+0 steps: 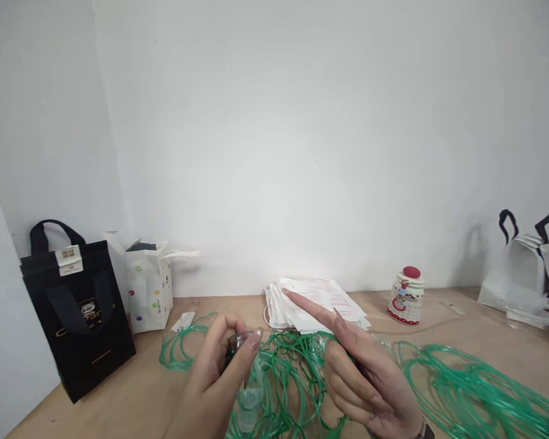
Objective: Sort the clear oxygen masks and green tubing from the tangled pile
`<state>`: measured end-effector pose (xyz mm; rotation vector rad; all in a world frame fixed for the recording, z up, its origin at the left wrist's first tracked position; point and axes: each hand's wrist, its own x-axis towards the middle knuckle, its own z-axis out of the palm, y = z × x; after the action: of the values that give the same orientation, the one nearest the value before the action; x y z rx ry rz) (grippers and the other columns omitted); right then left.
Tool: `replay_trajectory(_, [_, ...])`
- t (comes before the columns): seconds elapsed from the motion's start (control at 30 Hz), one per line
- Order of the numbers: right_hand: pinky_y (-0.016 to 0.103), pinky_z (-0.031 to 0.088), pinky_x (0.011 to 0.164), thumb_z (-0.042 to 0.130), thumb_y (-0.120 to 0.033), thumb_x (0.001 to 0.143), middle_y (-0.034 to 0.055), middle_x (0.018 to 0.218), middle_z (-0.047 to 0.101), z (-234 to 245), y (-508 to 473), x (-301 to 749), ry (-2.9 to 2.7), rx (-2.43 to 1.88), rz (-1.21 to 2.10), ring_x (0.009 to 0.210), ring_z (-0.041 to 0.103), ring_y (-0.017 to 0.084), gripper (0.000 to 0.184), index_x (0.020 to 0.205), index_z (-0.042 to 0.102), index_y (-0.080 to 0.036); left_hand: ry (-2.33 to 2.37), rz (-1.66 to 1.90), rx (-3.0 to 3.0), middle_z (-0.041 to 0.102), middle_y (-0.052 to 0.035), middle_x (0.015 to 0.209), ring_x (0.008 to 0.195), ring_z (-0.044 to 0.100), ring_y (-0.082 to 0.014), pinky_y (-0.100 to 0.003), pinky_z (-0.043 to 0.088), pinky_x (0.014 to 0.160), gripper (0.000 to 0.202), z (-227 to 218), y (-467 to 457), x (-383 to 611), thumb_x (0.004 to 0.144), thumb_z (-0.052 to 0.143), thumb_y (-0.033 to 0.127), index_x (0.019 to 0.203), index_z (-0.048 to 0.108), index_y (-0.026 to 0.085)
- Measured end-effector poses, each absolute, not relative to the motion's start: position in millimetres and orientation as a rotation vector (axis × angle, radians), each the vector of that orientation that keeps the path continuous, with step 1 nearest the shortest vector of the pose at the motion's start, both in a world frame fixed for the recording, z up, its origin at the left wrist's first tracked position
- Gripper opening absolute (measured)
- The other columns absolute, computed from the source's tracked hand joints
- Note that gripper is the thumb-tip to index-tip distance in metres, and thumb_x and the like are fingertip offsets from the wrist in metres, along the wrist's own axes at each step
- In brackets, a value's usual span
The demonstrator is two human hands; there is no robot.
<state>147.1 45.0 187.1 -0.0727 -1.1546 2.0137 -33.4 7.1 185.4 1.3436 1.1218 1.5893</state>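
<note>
In front of the papers (329, 297), the left hand (225, 360) pinches a small glossy piece (241, 336); the right hand (361, 372) points, other fingers curled (grip unclear). Green strands (297, 344) tangle between; tugging might knot them.

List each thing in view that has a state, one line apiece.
Left hand: closed on a clear piece
Right hand: index finger extended, others curled
Green tubing: loosely coiled, partly tangled
Papers: overlapping, unevenly piled
Black bag: upright, front handle drooping
Dotted bag: upright, top open
Jar: upright
White bag: handles sticking up
</note>
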Motion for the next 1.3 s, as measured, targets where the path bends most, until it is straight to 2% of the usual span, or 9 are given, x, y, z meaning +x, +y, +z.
replay_trajectory(0.13, [0.009,0.019,0.026,0.053,-0.045,0.084,-0.0143,0.029,0.029,184,37,143,-1.242,-0.056,2.083,0.021,0.01,0.002,0.057,0.135,0.038,-0.024,1.002,1.441,1.385,0.041,0.0062,0.054,0.052,0.036,-0.0112,-0.021,0.03,0.05,0.028,179,11,-21,0.073,0.061,0.049,0.08,0.059,0.023])
replay_trajectory(0.3, [0.011,0.014,0.029,0.056,-0.047,0.081,-0.0139,0.031,0.032,183,33,136,-1.298,-0.177,2.111,0.022,0.013,0.001,0.064,0.137,0.033,-0.024,0.783,1.342,1.366,0.044,0.0037,0.058,0.055,0.038,-0.0114,-0.022,0.034,0.055,0.035,177,11,-9,0.073,0.059,0.051,0.06,0.06,0.019])
replay_trajectory(0.5, [0.013,0.02,0.029,0.051,-0.05,0.084,-0.0128,0.036,0.041,184,35,130,-1.554,-0.399,1.913,0.024,0.022,0.003,0.071,0.14,0.022,-0.018,0.813,1.434,1.386,0.045,0.0033,0.059,0.061,0.04,-0.0131,-0.022,0.034,0.059,0.031,177,13,-15,0.075,0.059,0.045,0.059,0.056,0.019])
replay_trajectory(0.6, [0.014,0.018,0.03,0.046,-0.049,0.086,-0.0128,0.035,0.038,183,32,129,-1.696,-0.679,1.649,0.026,0.024,0.004,0.058,0.132,0.036,-0.014,0.959,1.479,1.439,0.039,0.0048,0.057,0.056,0.035,-0.0121,-0.022,0.03,0.055,0.03,180,11,-21,0.077,0.057,0.044,0.06,0.055,0.019])
replay_trajectory(0.73, [0.016,0.026,0.038,0.044,-0.044,0.088,-0.0092,0.044,0.042,187,22,128,-1.868,-0.91,1.335,0.035,0.033,0.005,0.032,0.103,0.055,-0.018,1.005,1.41,1.6,0.041,0.0034,0.056,0.057,0.035,-0.013,-0.023,0.027,0.053,0.032,183,8,-23,0.079,0.052,0.044,0.059,0.055,0.019])
replay_trajectory(0.83, [0.019,0.035,0.049,0.047,-0.038,0.086,-0.0045,0.06,0.048,191,18,129,-1.991,-0.95,1.146,0.052,0.044,0.008,0.022,0.085,0.057,-0.019,0.952,1.335,1.604,0.04,0.0041,0.054,0.055,0.034,-0.0122,-0.023,0.026,0.052,0.035,183,7,-22,0.079,0.053,0.046,0.056,0.052,0.019])
replay_trajectory(0.93, [0.021,0.035,0.053,0.042,-0.038,0.088,-0.0042,0.059,0.045,191,18,130,-2.058,-0.954,1.058,0.055,0.043,0.01,0.026,0.074,0.051,-0.019,0.933,1.345,1.503,0.039,0.0052,0.053,0.053,0.034,-0.0111,-0.022,0.027,0.051,0.037,183,8,-20,0.076,0.055,0.05,0.057,0.052,0.019])
replay_trajectory(1.17, [0.021,0.033,0.05,0.039,-0.046,0.089,-0.006,0.053,0.04,193,17,137,-1.801,-0.871,1.005,0.05,0.038,0.01,0.03,0.075,0.048,-0.02,1.083,1.46,1.397,0.04,0.0062,0.051,0.052,0.034,-0.0097,-0.02,0.025,0.049,0.03,188,7,-31,0.062,0.072,0.042,0.059,0.056,0.018])
replay_trajectory(1.3, [0.021,0.032,0.044,0.041,-0.049,0.087,-0.0061,0.049,0.038,196,9,138,-1.783,-0.838,0.984,0.044,0.037,0.01,0.032,0.08,0.055,-0.021,1.111,1.514,1.394,0.046,0.0036,0.056,0.057,0.04,-0.0113,-0.021,0.032,0.053,0.03,193,3,-40,0.069,0.067,0.042,0.057,0.054,0.017])
